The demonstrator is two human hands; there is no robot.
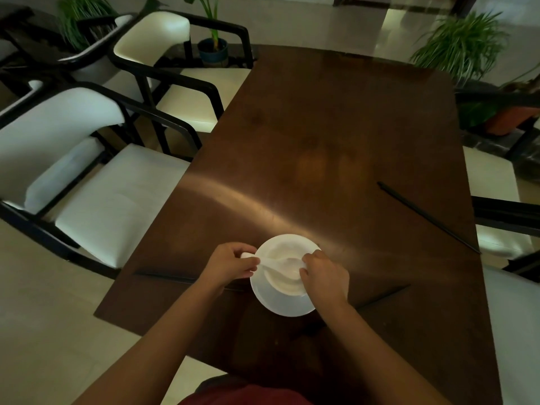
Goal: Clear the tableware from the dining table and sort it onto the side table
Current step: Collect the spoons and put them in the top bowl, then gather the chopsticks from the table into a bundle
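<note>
A white bowl (285, 252) sits on a white plate (280, 302) near the front of the dark wooden dining table (336, 127). A white spoon (277, 263) lies across the bowl. My left hand (230, 263) pinches the spoon's handle at the bowl's left rim. My right hand (325, 277) grips the bowl's right rim, over the spoon's scoop end. Black chopsticks (428, 217) lie diagonally at the table's right edge. Another dark pair (175, 278) lies left of the plate, and a third (385, 296) shows to the right of my right wrist.
Two white-cushioned chairs with black frames (96, 182) (187, 92) stand along the table's left side, and more chairs (502, 217) on the right. Potted plants (464, 45) (213, 48) stand beyond the table's far end.
</note>
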